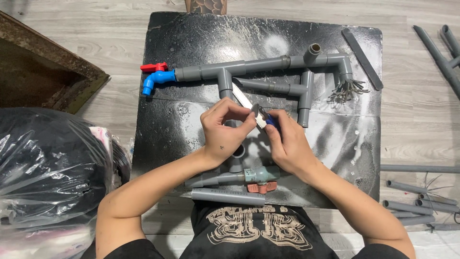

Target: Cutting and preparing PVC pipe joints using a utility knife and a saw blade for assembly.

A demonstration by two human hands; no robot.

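Observation:
My left hand (224,132) pinches the end of a white strip of thread tape (243,98) over a grey pipe fitting (235,154) that stands mostly hidden under my hands. My right hand (288,145) grips a small blue tape roll (271,121) beside it, the two hands touching. Above them lies a grey pipe assembly (268,64) with a blue tap (155,80) and red handle at its left end. Below my hands rests a grey-green valve (261,174) with a red handle, joined to a short pipe.
A black spattered board (191,33) carries everything. A loose grey pipe (227,196) lies at its near edge, a dark flat bar (362,58) at the top right. More grey pipes (414,207) lie on the floor right; plastic-wrapped bundles (45,163) sit left.

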